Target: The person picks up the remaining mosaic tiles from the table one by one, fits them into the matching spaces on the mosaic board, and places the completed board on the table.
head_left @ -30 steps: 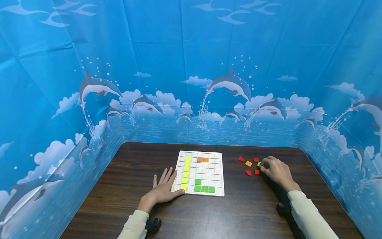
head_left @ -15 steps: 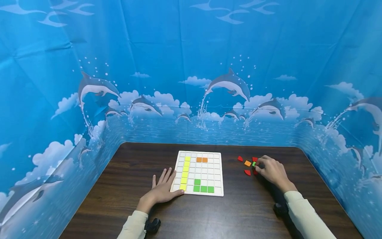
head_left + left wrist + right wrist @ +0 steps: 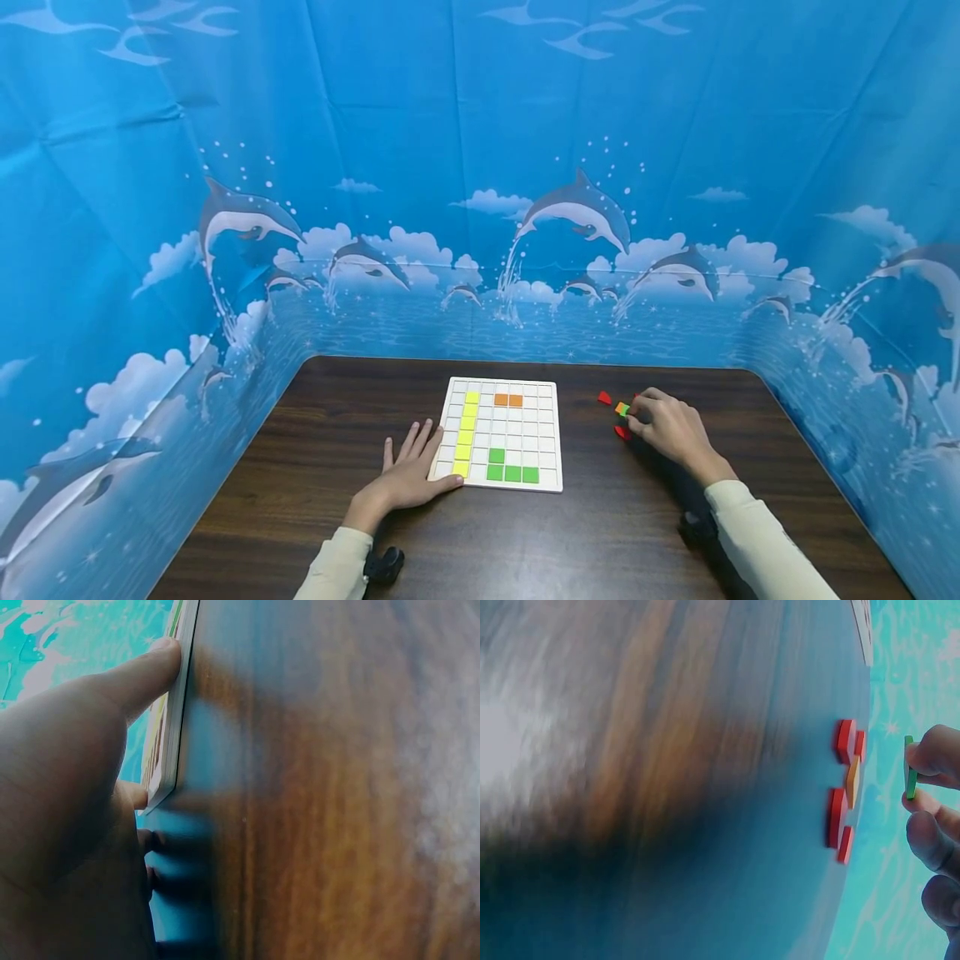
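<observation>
A small green square tile (image 3: 910,768) is pinched between the thumb and fingertips of my right hand (image 3: 670,423), held above the table in the right wrist view. Just below and beside it lie an orange tile (image 3: 853,782) and several red tiles (image 3: 837,817), some hidden behind the hand in the head view. My left hand (image 3: 408,475) lies spread at the near left corner of a white grid board (image 3: 527,435), its thumb on the near edge. On the board stand a column of yellow squares (image 3: 466,437), two orange squares (image 3: 508,400) and an L of green squares (image 3: 513,474).
The dark wood table (image 3: 315,433) carries the board and the loose pieces. A blue dolphin-print curtain (image 3: 420,208) hangs around its back and sides. Each wrist wears a black camera, such as the one by the left sleeve (image 3: 333,562).
My right hand has lifted the green tile and moved left with it, over the loose red and orange pieces. The left hand and the board stay as they were.
</observation>
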The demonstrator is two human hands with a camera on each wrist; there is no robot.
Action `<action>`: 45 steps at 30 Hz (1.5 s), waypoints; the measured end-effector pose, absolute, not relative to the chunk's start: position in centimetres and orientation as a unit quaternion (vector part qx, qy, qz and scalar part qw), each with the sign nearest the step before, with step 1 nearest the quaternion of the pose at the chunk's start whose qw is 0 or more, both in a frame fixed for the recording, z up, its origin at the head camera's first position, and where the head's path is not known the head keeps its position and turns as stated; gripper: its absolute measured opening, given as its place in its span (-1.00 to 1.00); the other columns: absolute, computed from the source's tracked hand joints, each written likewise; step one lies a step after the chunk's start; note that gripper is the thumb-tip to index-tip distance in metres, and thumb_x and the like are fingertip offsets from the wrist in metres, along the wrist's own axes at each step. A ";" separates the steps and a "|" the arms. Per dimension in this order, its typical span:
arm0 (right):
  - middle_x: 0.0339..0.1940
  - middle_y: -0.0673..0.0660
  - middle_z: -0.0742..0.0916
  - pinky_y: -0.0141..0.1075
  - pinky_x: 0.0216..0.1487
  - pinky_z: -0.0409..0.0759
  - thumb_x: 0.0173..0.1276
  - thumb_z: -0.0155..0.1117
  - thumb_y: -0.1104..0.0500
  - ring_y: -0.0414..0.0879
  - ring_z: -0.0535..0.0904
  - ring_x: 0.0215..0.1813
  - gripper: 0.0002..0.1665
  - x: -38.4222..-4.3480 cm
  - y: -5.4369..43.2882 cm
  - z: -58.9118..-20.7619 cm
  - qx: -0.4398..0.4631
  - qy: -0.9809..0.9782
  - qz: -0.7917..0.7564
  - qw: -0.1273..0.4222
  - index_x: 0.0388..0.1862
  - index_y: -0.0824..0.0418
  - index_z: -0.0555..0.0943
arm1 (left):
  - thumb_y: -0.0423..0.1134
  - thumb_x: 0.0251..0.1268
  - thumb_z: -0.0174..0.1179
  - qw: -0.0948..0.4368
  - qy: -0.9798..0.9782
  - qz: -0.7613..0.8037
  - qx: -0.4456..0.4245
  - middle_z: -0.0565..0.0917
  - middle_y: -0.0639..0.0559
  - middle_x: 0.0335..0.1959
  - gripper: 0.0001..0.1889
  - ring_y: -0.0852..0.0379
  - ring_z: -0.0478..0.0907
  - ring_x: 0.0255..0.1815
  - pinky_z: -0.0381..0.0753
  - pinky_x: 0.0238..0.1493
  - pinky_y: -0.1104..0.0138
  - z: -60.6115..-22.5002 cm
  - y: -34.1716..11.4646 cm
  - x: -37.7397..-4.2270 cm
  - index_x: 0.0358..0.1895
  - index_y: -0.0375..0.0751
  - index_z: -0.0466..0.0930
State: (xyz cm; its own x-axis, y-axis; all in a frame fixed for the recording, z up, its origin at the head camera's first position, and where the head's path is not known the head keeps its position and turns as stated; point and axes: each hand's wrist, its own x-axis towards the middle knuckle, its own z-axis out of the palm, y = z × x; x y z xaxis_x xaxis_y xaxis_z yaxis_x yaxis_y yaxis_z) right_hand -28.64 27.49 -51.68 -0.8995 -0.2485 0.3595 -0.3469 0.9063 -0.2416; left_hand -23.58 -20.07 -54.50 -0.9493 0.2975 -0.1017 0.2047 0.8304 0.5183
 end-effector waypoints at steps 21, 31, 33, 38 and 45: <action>-0.11 0.07 0.78 -0.39 -0.64 0.19 0.28 0.62 0.13 -0.29 0.24 -0.64 -0.91 -28.1 24.2 -51.1 0.202 -0.947 0.161 0.192 -0.29 0.04 0.82 | 0.58 0.28 0.16 0.080 0.958 0.243 0.128 -0.14 -0.13 0.82 0.17 -0.21 -0.32 0.83 -0.55 0.60 -0.43 -56.0 -20.2 -24.4 0.78 -0.02 -0.03; -0.17 0.03 0.77 -0.42 -0.60 0.29 0.23 0.65 0.15 -0.29 0.34 -0.56 -0.89 -27.8 22.9 -50.9 0.219 -0.938 0.162 0.214 -0.31 0.02 0.83 | 0.48 0.35 0.19 0.096 0.952 0.257 0.134 -0.13 -0.20 0.81 0.13 -0.25 -0.35 0.82 -0.59 0.56 -0.48 -54.4 -20.1 -23.7 0.77 -0.11 -0.02; -0.17 0.02 0.76 -0.42 -0.61 0.29 0.22 0.66 0.15 -0.29 0.35 -0.55 -0.88 -27.6 22.6 -50.8 0.223 -0.936 0.163 0.218 -0.31 0.02 0.83 | 0.45 0.36 0.22 0.103 0.954 0.252 0.128 -0.11 -0.21 0.81 0.12 -0.26 -0.31 0.82 -0.56 0.58 -0.47 -53.9 -20.0 -23.7 0.76 -0.14 0.00; -0.18 -0.01 0.75 -0.43 -0.64 0.24 0.23 0.66 0.13 -0.31 0.30 -0.59 -0.88 -27.4 21.9 -50.6 0.228 -0.933 0.168 0.221 -0.30 0.00 0.83 | 0.54 0.32 0.17 0.099 0.957 0.245 0.119 -0.12 -0.14 0.82 0.15 -0.22 -0.30 0.83 -0.53 0.61 -0.43 -54.7 -20.0 -23.9 0.77 -0.07 -0.01; -0.15 -0.01 0.77 -0.43 -0.65 0.16 0.24 0.65 0.11 -0.33 0.21 -0.64 -0.89 -27.2 20.9 -50.5 0.225 -0.935 0.172 0.214 -0.30 -0.01 0.83 | 0.56 0.31 0.16 0.089 0.951 0.262 0.136 -0.11 -0.22 0.81 0.17 -0.27 -0.33 0.82 -0.60 0.55 -0.49 -54.4 -20.0 -23.6 0.77 -0.09 -0.01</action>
